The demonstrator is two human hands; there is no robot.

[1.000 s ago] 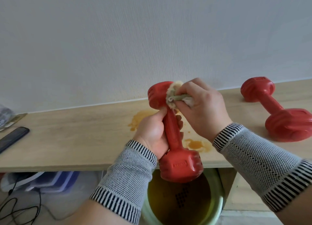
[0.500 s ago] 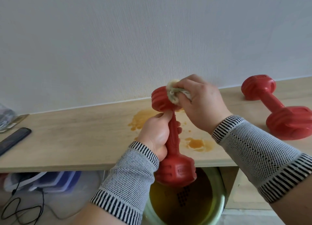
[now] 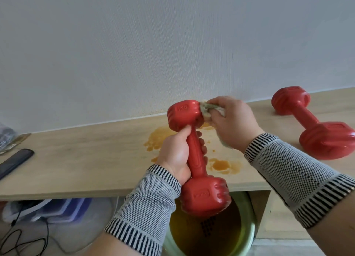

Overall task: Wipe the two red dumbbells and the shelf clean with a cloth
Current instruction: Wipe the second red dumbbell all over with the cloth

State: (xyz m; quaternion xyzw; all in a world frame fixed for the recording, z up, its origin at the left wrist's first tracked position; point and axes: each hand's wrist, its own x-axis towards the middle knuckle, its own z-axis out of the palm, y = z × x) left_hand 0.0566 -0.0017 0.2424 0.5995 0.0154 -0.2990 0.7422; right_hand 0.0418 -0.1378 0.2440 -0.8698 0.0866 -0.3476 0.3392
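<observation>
Pale wood makes up the shelf (image 3: 76, 165), which runs along a white textured wall (image 3: 134, 44). Nearest, below the shelf's front edge, sits a green bucket (image 3: 247, 234) with yellowish liquid inside, and the lower head of the held dumbbell (image 3: 194, 159) hangs just above it. The left hand (image 3: 176, 154) wraps its fingers (image 3: 201, 142) tightly around the red handle, thumb up against the underside of the upper head, so the dumbbell stands nearly upright, tilted a little to the left. Both forearms wear grey knitted sleeves with black-striped cuffs. Just right of the left fingers, the right hand (image 3: 232, 123) holds a bunched, pale, stained cloth (image 3: 206, 110), its fingers curled around it and pressing it against the right side of the upper head. Behind and beneath both hands, orange-brown spill marks (image 3: 221, 165) lie on the shelf. Well to the right of the right hand, the second dumbbell (image 3: 309, 121) lies on its side on the shelf, apart from everything else. Far off to the left of the left fingers, a dark flat device (image 3: 15, 162) rests on the shelf near its end.
</observation>
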